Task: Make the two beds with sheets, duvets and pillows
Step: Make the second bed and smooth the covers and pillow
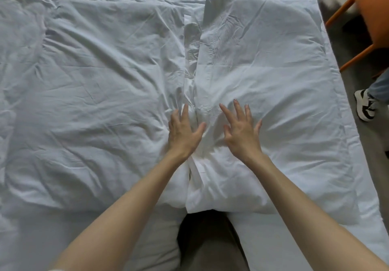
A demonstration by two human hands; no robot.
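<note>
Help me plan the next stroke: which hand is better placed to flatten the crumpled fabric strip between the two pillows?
Probably the left hand: its fingertips lie on the lower end of the crumpled strip, while the right hand rests spread on the right pillow beside it.

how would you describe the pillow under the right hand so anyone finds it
On the white bed, two pillows lie side by side. The right pillow sits under the right hand, nearest the orange chair. Unlike the left pillow, its flat hemmed flap runs along the middle.
</note>
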